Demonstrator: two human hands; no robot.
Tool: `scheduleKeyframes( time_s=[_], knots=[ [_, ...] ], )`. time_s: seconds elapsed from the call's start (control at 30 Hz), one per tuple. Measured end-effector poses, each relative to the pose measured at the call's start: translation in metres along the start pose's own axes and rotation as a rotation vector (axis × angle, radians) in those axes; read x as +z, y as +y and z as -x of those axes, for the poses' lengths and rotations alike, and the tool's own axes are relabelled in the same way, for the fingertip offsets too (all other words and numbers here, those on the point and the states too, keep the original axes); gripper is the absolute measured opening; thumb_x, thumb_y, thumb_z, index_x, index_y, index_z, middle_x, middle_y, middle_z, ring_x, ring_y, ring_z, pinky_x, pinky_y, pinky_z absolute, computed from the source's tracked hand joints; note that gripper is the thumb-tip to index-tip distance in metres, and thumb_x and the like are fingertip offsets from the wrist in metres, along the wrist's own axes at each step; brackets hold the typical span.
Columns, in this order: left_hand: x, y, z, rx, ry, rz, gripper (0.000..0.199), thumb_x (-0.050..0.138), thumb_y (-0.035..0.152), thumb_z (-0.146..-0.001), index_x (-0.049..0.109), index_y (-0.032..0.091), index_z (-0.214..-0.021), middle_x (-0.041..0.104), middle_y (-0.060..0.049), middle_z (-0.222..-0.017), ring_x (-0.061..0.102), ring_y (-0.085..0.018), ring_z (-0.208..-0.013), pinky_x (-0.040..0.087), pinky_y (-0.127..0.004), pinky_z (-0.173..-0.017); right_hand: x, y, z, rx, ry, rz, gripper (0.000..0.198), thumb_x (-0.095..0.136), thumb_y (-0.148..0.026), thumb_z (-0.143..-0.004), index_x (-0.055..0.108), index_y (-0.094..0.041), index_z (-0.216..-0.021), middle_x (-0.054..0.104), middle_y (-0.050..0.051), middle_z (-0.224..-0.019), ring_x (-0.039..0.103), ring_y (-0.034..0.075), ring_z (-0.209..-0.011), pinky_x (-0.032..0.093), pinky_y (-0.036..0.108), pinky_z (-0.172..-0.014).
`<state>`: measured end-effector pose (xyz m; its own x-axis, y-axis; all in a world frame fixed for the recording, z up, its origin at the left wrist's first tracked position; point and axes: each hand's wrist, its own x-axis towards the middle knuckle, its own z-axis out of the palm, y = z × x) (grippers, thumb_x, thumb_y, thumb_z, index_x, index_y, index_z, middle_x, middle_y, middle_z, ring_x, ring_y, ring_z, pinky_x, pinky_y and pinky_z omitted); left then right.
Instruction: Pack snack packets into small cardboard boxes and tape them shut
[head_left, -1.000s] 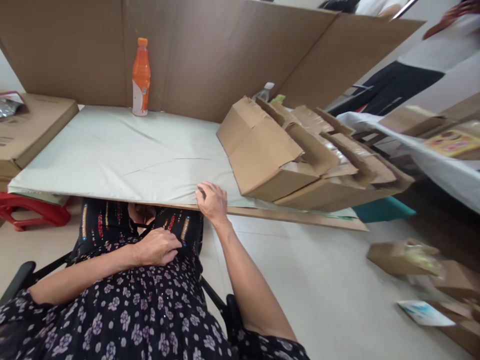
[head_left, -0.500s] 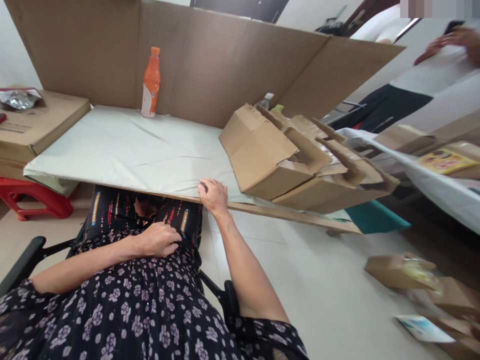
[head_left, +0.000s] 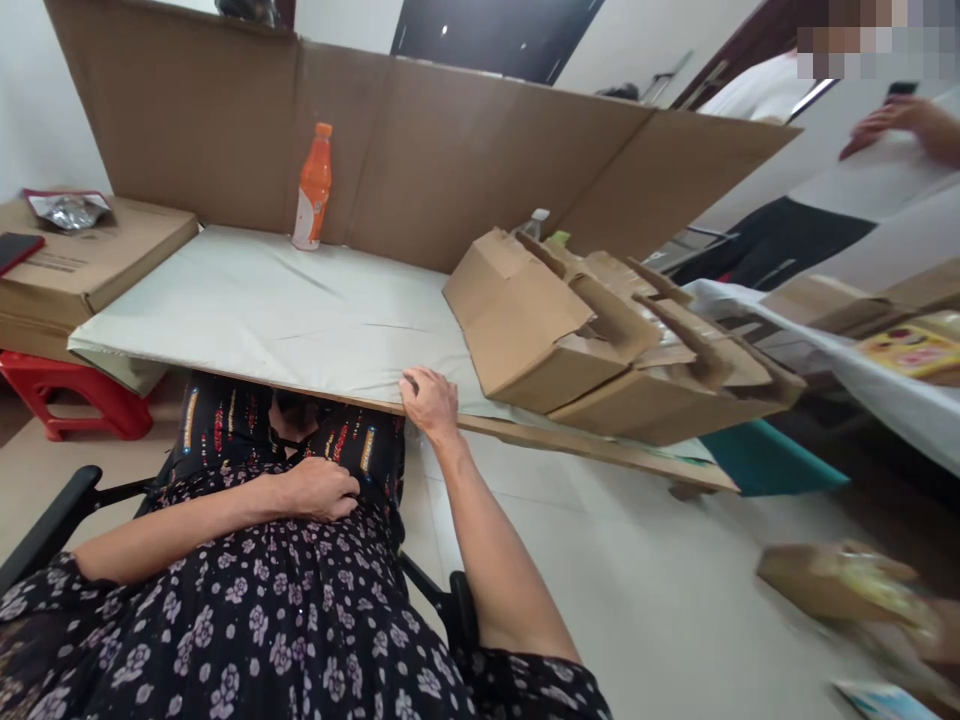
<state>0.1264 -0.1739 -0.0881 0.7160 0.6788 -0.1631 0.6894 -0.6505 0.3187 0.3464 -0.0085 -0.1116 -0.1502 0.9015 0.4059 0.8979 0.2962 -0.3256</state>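
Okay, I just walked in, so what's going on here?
A person sits at a table, holding nothing that shows. The right hand rests on its near edge; the left hand lies loosely curled on the lap. An orange bottle stands at the back, before a cardboard panel, with open boxes on the right.

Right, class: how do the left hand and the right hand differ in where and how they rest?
The left hand lies on the lap; the right hand rests at the near edge of the table. The left hand is close to the body, its forearm lying across it; the right hand is farther out, its arm reaching forward. Both are bare, with nothing visible in their grasp.
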Motion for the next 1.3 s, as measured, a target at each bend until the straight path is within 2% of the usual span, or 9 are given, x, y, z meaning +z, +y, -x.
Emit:
scheduleKeyframes(
  time_s=[0.2, 0.33, 0.5, 0.73, 0.87, 0.97, 1.07, 1.17, 1.3],
  knots=[
    [0.000, -0.010, 0.001, -0.002, -0.039, 0.047, 0.025, 0.068, 0.035, -0.103, 0.068, 0.016, -0.120, 0.071, -0.008, -0.119, 0.072, -0.023, -0.102, 0.062, -0.044, -0.090, -0.001, -0.001, -0.001, 0.038, -0.020, -0.044, 0.036, 0.049, -0.027, -0.097, 0.075, -0.018, -0.120, 0.070, 0.016, -0.139, 0.058, 0.032, -0.126, 0.039, 0.046, -0.107],
    [-0.021, -0.015, -0.002, 0.086, 0.016, 0.072, 0.018, 0.070, 0.031, -0.102, 0.071, 0.015, -0.110, 0.074, -0.006, -0.109, 0.073, -0.022, -0.099, 0.062, -0.044, -0.091, -0.006, -0.007, -0.003, 0.049, -0.025, -0.040, 0.034, 0.051, -0.026, -0.097, 0.075, -0.018, -0.120, 0.070, 0.016, -0.139, 0.060, 0.031, -0.126, 0.041, 0.045, -0.107],
    [-0.069, -0.029, -0.015, 0.200, 0.235, 0.123, 0.016, 0.063, 0.014, -0.097, 0.075, 0.018, -0.108, 0.079, -0.006, -0.100, 0.076, -0.023, -0.096, 0.062, -0.039, -0.091, -0.010, -0.011, -0.008, 0.026, 0.001, -0.039, 0.030, 0.054, -0.026, -0.098, 0.075, -0.018, -0.119, 0.072, 0.015, -0.137, 0.062, 0.029, -0.128, 0.044, 0.043, -0.107],
    [-0.122, -0.075, -0.049, 0.169, 0.520, 0.140, 0.031, 0.049, 0.020, -0.101, 0.076, 0.018, -0.115, 0.079, -0.014, -0.113, 0.076, -0.028, -0.105, 0.065, -0.044, -0.091, -0.010, -0.008, -0.007, -0.048, 0.097, -0.128, 0.021, 0.061, -0.023, -0.094, 0.076, -0.021, -0.109, 0.077, 0.012, -0.127, 0.068, 0.027, -0.123, 0.050, 0.043, -0.104],
    [-0.123, -0.100, -0.063, 0.113, 0.602, 0.120, 0.030, 0.050, 0.028, -0.103, 0.078, 0.021, -0.110, 0.081, -0.012, -0.111, 0.079, -0.028, -0.100, 0.068, -0.041, -0.087, -0.037, -0.005, 0.005, -0.107, 0.252, -0.187, 0.021, 0.055, -0.020, -0.098, 0.073, -0.022, -0.108, 0.077, 0.012, -0.122, 0.071, 0.025, -0.117, 0.055, 0.042, -0.099],
    [-0.116, -0.112, -0.069, 0.086, 0.614, 0.138, 0.028, 0.052, 0.032, -0.102, 0.079, 0.025, -0.108, 0.083, -0.008, -0.108, 0.081, -0.025, -0.096, 0.068, -0.034, -0.084, -0.080, 0.010, 0.010, -0.087, 0.547, -0.176, 0.029, 0.057, -0.016, -0.097, 0.068, -0.023, -0.123, 0.073, 0.014, -0.130, 0.067, 0.027, -0.123, 0.053, 0.046, -0.103],
    [-0.109, -0.119, -0.073, 0.091, 0.599, 0.150, 0.024, 0.057, 0.035, -0.101, 0.079, 0.028, -0.106, 0.084, -0.006, -0.107, 0.081, -0.025, -0.097, 0.068, -0.032, -0.086, -0.124, 0.040, -0.006, 0.033, 0.797, -0.024, 0.057, 0.068, -0.026, -0.095, 0.053, -0.023, -0.149, 0.062, 0.019, -0.145, 0.058, 0.035, -0.136, 0.047, 0.058, -0.110],
    [-0.104, -0.123, -0.079, 0.071, 0.602, 0.156, 0.025, 0.057, 0.039, -0.102, 0.079, 0.028, -0.108, 0.084, -0.005, -0.106, 0.081, -0.026, -0.099, 0.068, -0.033, -0.087, -0.143, 0.075, -0.037, 0.154, 0.799, 0.131, 0.075, 0.072, -0.045, -0.092, 0.045, -0.017, -0.156, 0.064, 0.023, -0.142, 0.051, 0.042, -0.143, 0.040, 0.067, -0.114],
    [-0.096, -0.128, -0.083, 0.040, 0.621, 0.225, 0.026, 0.055, 0.039, -0.102, 0.077, 0.031, -0.111, 0.083, -0.005, -0.106, 0.080, -0.025, -0.098, 0.068, -0.031, -0.085, -0.132, 0.100, -0.071, 0.205, 0.684, 0.126, 0.040, 0.061, -0.050, -0.095, 0.071, -0.018, -0.118, 0.077, 0.019, -0.114, 0.068, 0.039, -0.120, 0.049, 0.062, -0.105]
  ],
)
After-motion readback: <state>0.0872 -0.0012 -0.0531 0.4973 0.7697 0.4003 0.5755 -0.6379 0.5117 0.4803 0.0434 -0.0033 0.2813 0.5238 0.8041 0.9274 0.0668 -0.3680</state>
